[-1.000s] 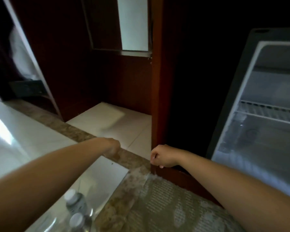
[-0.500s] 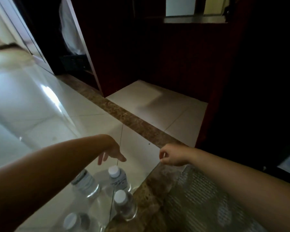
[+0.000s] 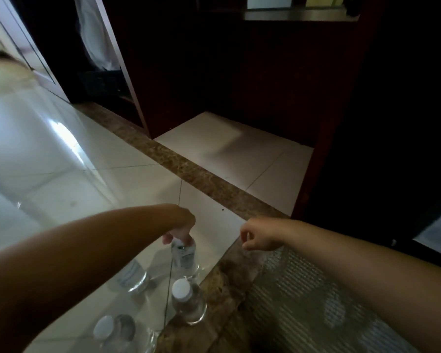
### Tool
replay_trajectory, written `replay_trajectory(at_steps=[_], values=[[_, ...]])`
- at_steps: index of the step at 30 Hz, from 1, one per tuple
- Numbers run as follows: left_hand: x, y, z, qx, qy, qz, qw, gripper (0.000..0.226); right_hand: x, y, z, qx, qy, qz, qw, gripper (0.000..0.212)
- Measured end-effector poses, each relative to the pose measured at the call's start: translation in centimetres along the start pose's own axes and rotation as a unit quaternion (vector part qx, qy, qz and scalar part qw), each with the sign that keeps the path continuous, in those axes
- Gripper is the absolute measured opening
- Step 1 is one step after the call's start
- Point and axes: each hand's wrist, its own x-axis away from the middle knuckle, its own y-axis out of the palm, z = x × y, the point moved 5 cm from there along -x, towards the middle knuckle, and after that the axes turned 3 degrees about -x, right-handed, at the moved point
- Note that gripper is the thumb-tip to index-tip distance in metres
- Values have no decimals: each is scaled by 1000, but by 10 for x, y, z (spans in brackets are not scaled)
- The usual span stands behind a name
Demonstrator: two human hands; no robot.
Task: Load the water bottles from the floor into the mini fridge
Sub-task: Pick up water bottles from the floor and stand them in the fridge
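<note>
Several clear water bottles with white caps stand on the glossy tile floor at the bottom centre. My left hand [image 3: 180, 226] is closed over the top of the farthest bottle [image 3: 185, 256], hiding its cap. A second bottle [image 3: 187, 300] stands nearer, on the marble strip's edge. A third bottle [image 3: 112, 332] is at the bottom left, and another bottle [image 3: 133, 276] is partly hidden under my left forearm. My right hand [image 3: 259, 236] hovers loosely curled over the rug's edge, holding nothing. Only a pale sliver of the mini fridge [image 3: 438, 238] shows at the right edge.
A brown marble strip [image 3: 189, 171] crosses the floor diagonally. A patterned rug [image 3: 303, 301] lies at the lower right. Dark wooden cabinetry [image 3: 239, 72] fills the back, with an open tiled alcove [image 3: 234, 151] beneath it. A wardrobe opening with a hanging white garment [image 3: 94, 34] is at the upper left.
My view has swung left and down, away from the fridge interior to the floor. My left hand dropped from open above the bottles to closed on the top of the far bottle.
</note>
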Motion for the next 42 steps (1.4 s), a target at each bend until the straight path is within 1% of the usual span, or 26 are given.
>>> replay_trajectory(at_steps=[4, 7, 9, 11, 13, 16, 18, 24, 28, 32, 35, 37, 39, 42], values=[[-2, -20, 13, -24, 31, 58, 998, 41, 13, 0, 16, 14, 22, -9, 1000, 30], [1, -44, 24, 19, 56, 91, 994, 44, 24, -4, 27, 22, 46, -7, 999, 31], [6, -64, 33, 48, 85, 124, 987, 46, 33, -9, 35, 23, 63, -2, 998, 38], [15, -86, 47, 31, 115, 168, 979, 44, 46, -14, 44, 26, 77, 7, 997, 43], [24, -104, 66, -7, 132, 211, 968, 49, 65, -21, 53, 17, 89, 21, 996, 46], [36, -126, 101, -42, 171, 264, 948, 47, 97, -28, 76, -46, 124, 73, 988, 64], [43, -134, 115, -29, 199, 276, 940, 44, 110, -30, 91, -91, 140, 100, 981, 74], [76, -163, 174, -21, 292, 331, 897, 45, 161, -24, 134, -200, 144, 165, 955, 81], [103, -178, 214, -11, 338, 368, 866, 40, 198, -19, 150, -223, 132, 213, 942, 85], [122, -186, 246, 18, 398, 390, 830, 42, 232, -13, 162, -228, 116, 282, 925, 82], [140, -193, 273, 24, 422, 418, 804, 41, 256, -11, 170, -238, 112, 337, 904, 80], [152, -198, 292, 26, 434, 433, 789, 41, 273, -10, 180, -241, 125, 379, 885, 77], [163, -203, 309, 35, 444, 456, 771, 41, 289, -12, 191, -219, 154, 421, 867, 73], [180, -210, 335, 54, 466, 478, 743, 41, 315, -13, 209, -186, 198, 451, 850, 67]])
